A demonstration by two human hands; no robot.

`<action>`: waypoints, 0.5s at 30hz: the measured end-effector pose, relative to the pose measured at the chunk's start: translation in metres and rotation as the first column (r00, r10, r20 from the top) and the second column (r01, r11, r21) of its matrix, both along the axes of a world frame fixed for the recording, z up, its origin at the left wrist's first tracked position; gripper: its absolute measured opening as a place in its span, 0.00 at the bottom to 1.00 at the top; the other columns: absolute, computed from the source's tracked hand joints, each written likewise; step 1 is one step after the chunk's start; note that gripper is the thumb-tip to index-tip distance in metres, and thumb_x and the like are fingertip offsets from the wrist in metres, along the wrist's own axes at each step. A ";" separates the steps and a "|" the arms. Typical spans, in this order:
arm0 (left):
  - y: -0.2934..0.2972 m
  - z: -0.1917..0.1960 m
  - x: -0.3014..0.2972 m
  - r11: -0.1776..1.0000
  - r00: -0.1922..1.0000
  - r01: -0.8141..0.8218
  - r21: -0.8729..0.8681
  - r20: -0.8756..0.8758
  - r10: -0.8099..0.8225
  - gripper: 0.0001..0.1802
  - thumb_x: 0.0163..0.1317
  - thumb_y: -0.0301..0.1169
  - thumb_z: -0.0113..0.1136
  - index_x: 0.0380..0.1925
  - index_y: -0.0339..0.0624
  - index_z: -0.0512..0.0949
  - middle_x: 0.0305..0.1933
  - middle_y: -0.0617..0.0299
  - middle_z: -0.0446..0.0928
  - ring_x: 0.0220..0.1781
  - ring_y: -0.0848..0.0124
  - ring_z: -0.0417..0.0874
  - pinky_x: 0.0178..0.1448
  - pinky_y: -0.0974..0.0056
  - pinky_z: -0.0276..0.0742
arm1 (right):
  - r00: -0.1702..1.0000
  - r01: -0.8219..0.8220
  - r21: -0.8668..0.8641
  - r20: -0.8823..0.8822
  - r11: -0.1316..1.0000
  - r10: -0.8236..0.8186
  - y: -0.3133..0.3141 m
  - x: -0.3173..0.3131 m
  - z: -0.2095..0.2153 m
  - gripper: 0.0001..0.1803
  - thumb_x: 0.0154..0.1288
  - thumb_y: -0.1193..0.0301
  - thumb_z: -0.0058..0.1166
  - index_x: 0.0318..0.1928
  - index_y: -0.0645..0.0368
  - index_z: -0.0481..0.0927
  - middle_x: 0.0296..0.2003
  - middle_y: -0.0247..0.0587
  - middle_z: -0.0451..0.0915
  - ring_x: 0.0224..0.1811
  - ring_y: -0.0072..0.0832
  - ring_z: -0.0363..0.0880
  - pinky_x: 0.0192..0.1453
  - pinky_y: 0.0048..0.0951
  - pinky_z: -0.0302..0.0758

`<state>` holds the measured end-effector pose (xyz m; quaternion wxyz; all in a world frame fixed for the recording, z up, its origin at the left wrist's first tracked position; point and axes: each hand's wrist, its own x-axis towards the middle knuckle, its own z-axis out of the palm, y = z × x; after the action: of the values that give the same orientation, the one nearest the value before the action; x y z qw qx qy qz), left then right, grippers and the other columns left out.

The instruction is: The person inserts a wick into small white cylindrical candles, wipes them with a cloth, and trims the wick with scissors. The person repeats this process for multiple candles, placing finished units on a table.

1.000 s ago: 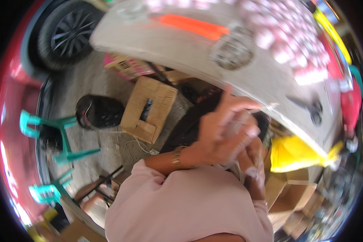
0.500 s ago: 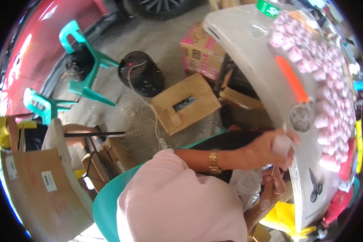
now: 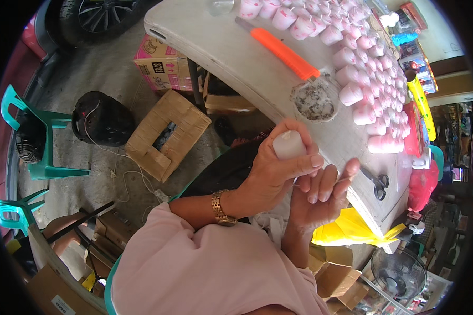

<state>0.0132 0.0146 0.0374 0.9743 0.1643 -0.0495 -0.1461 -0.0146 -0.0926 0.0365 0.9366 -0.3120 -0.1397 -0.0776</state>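
Alongside the pale table (image 3: 210, 44), by its near edge, the left hand (image 3: 268, 181) is wrapped snugly around a white candle-like cylinder (image 3: 288, 146) while the half-curled right hand (image 3: 316, 202), its hold unclear, seems to be tending a faint thread (image 3: 342, 180), calling next for steady, even tension.

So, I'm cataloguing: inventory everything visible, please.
candle-like cylinder: one, white, centre
table: one, greyish, upper centre
patterned cylinders: many, pink-white, table
box cutter: one, orange, table
round dish: one, greyish, table
scissors: one, black, table
bag: one, yellow, table edge
chairs: two, teal, left
cardboard boxes: several, brown, floor
fan: one, black, right
wheel: one, black, upper left
clutter: uncounted, mixed, right
watch: one, gold, centre
left hand: one, gripping cylinder
right hand: one, centre
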 end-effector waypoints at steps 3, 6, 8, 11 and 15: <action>-0.002 0.004 -0.003 1.000 1.000 0.005 0.002 -0.014 -0.005 0.10 0.61 0.21 0.63 0.37 0.43 0.71 0.26 0.67 0.74 0.23 0.81 0.74 0.29 0.75 0.70 | 0.988 0.026 -0.017 -0.151 1.000 -0.028 0.000 -0.002 -0.003 0.18 0.75 0.61 0.46 0.60 0.55 0.72 0.18 0.24 0.58 0.20 0.19 0.58 0.28 0.23 0.63; 0.002 0.006 -0.002 0.988 1.000 0.031 0.150 -0.001 -0.031 0.08 0.60 0.23 0.64 0.31 0.41 0.72 0.20 0.70 0.73 0.19 0.84 0.73 0.23 0.77 0.67 | 0.965 0.017 -0.058 -0.259 0.998 -0.032 -0.002 -0.007 -0.005 0.19 0.75 0.62 0.46 0.59 0.58 0.74 0.18 0.28 0.65 0.20 0.23 0.65 0.25 0.23 0.63; 0.008 0.005 0.001 0.961 0.996 0.086 0.262 0.009 -0.092 0.08 0.60 0.24 0.63 0.29 0.41 0.72 0.19 0.69 0.73 0.19 0.83 0.72 0.22 0.76 0.67 | 0.946 0.017 -0.152 -0.319 0.988 -0.065 -0.005 -0.012 -0.004 0.19 0.76 0.63 0.44 0.58 0.60 0.75 0.19 0.31 0.69 0.21 0.25 0.69 0.24 0.22 0.63; 0.013 0.005 0.003 0.926 0.985 0.157 0.342 0.013 -0.172 0.08 0.60 0.24 0.61 0.26 0.41 0.71 0.19 0.66 0.72 0.19 0.81 0.70 0.22 0.73 0.68 | 0.960 -0.049 -0.156 -0.280 0.987 0.003 -0.008 -0.013 -0.005 0.19 0.76 0.63 0.43 0.57 0.62 0.76 0.22 0.39 0.75 0.22 0.27 0.73 0.22 0.23 0.63; 0.016 0.004 0.006 0.931 0.979 0.184 0.314 0.028 -0.203 0.09 0.59 0.25 0.62 0.26 0.41 0.71 0.18 0.67 0.71 0.18 0.81 0.69 0.22 0.73 0.65 | 0.958 -0.084 -0.182 -0.284 0.980 0.029 -0.012 -0.012 -0.006 0.17 0.76 0.67 0.42 0.57 0.63 0.76 0.28 0.44 0.78 0.22 0.29 0.76 0.21 0.23 0.65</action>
<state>0.0189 0.0303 0.0419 0.9154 0.3138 -0.0710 -0.2422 -0.0271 -0.1046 0.0308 0.9142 -0.4045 -0.0215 0.0081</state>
